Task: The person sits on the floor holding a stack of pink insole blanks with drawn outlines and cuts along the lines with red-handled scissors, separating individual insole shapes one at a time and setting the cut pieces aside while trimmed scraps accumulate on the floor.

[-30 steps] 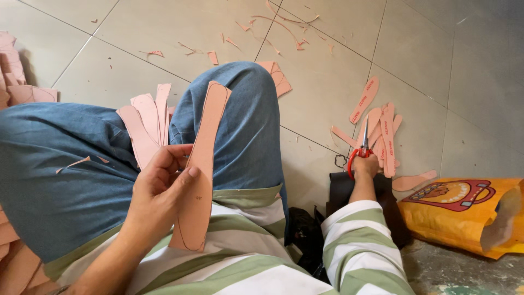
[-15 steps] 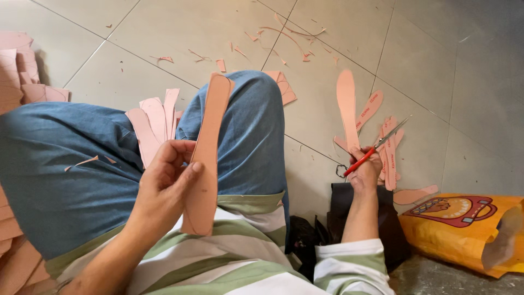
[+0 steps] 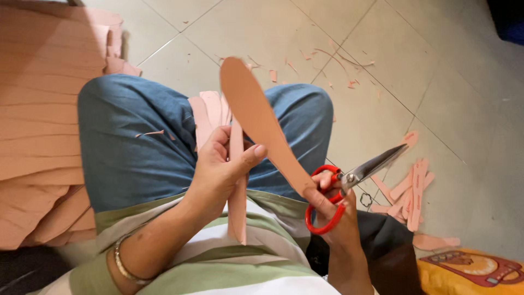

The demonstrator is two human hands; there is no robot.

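Observation:
My left hand [image 3: 221, 166] pinches a long pink strip [image 3: 237, 202] that hangs down over my striped shirt, above my jeans-clad lap. My right hand [image 3: 330, 210] grips red-handled scissors [image 3: 349, 183] with the blades pointing up to the right, and also holds the lower end of a pink sole-shaped cutout [image 3: 256, 117] that rises toward the middle of the view. More pink strips [image 3: 210, 112] lie between my knees.
A big stack of pink sheets [image 3: 41, 125] lies on the left. A pile of cut pink pieces [image 3: 412, 188] rests on the tiled floor at right, with scraps [image 3: 327, 60] scattered farther off. A yellow bag [image 3: 475, 270] sits at the bottom right.
My right hand has come in from the floor pile to my lap, bringing the scissors and a sole-shaped cutout. The view has shifted left and closer.

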